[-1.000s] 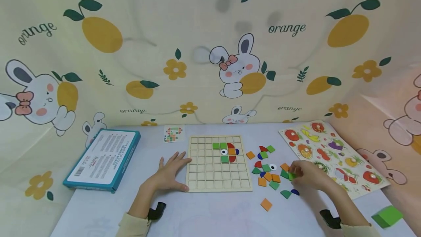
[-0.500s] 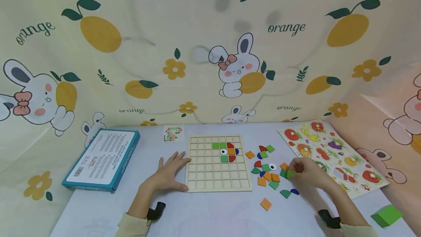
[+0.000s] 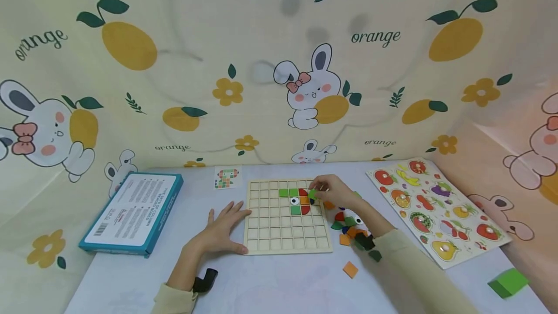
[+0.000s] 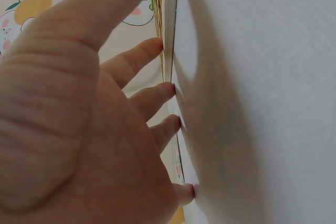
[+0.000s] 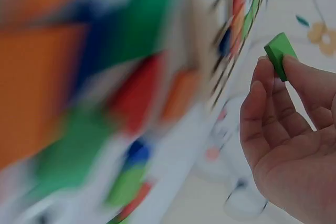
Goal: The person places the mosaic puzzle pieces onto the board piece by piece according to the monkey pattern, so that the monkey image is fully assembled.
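A wooden grid board (image 3: 270,236) lies on the white table, with a few green, red, orange and eye tiles set in its upper right cells (image 3: 298,200). My right hand (image 3: 333,190) pinches a small green tile (image 3: 312,194) (image 5: 278,53) over the board's upper right part, next to the placed tiles. My left hand (image 3: 224,229) lies flat with spread fingers (image 4: 157,95) on the table, touching the board's left edge (image 4: 169,24). Loose coloured tiles (image 3: 348,227) lie in a heap right of the board, partly hidden by my right forearm.
A teal box (image 3: 132,212) lies at the left. A small pattern card (image 3: 226,178) sits behind the board. A fruit peg puzzle (image 3: 436,210) lies at the right, a green block (image 3: 507,282) near the front right corner. One orange tile (image 3: 350,269) lies apart.
My right hand lifted a green tile from the loose heap and carried it left and away from me, over the board's upper right cells. The left hand stayed put.
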Available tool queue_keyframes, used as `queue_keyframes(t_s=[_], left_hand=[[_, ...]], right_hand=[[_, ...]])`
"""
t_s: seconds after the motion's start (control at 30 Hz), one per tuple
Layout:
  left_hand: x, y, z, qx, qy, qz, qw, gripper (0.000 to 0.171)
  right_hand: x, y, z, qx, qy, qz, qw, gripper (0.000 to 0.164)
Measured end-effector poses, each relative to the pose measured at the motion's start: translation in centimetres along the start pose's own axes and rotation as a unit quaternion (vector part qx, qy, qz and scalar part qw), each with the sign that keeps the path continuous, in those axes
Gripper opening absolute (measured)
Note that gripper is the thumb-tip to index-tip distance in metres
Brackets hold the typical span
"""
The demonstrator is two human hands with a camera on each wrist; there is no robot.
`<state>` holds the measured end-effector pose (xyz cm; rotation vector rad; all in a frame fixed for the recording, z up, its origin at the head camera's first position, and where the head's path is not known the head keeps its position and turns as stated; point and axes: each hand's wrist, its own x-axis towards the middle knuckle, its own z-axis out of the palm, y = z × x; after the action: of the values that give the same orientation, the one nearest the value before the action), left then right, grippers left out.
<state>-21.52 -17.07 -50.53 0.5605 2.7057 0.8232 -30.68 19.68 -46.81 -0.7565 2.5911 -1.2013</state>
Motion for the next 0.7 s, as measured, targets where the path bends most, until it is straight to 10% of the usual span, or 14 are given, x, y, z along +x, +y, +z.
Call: queue_keyframes(t_s=[0.3,0.7], left_hand=[[0.1,0.1,-0.1,0.004,-0.003,0.002,1.0000,0.104],[-0.1,0.4,-0.4,-0.001,-0.002,0.003,1.0000,0.102]], right_hand=[[7.1,-3.0,4.0,0.014,-0.051,-0.043,0.998,0.015],[9.2,-3.7,6.7,0.028,-0.040,0.014,0.999,0.008]])
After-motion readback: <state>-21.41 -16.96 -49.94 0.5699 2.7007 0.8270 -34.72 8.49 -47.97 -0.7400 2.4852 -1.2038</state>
